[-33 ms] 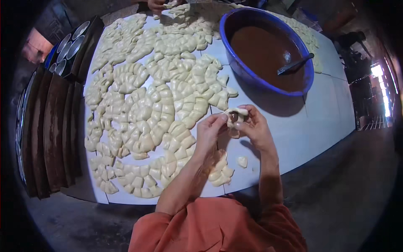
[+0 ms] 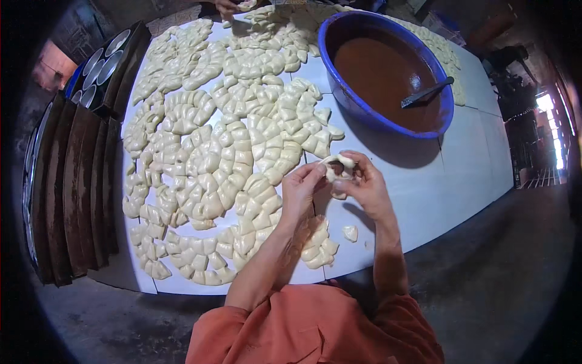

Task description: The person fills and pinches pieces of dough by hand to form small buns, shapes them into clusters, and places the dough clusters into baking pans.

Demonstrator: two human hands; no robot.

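Observation:
Both my hands hold one pale piece of dough (image 2: pixel 347 161) above the table, just below the basin. Inside it shows a dark brown patch of filling (image 2: pixel 335 169). My left hand (image 2: pixel 302 189) pinches the dough's left side between thumb and fingers. On the other side my right hand (image 2: pixel 368 187) grips it, with the thumb at the lower edge and fingers behind. A flap of dough hangs under the fingers. Many pale dough pieces (image 2: pixel 206 173) lie close together on the table to the left. One small loose piece (image 2: pixel 350 233) lies beside my right forearm.
A blue basin (image 2: pixel 344 100) of brown filling (image 2: pixel 382 73) stands at the far right, a dark-handled utensil (image 2: pixel 427 92) resting in it. At the far edge another person's hand (image 2: pixel 227 8) is at the dough. Dark trays (image 2: pixel 82 182) stand left of the white table (image 2: pixel 448 188).
The dough between my hands has shifted slightly, its upper rim now stretched more thinly around the brown patch. Otherwise my hands stay in nearly the same place.

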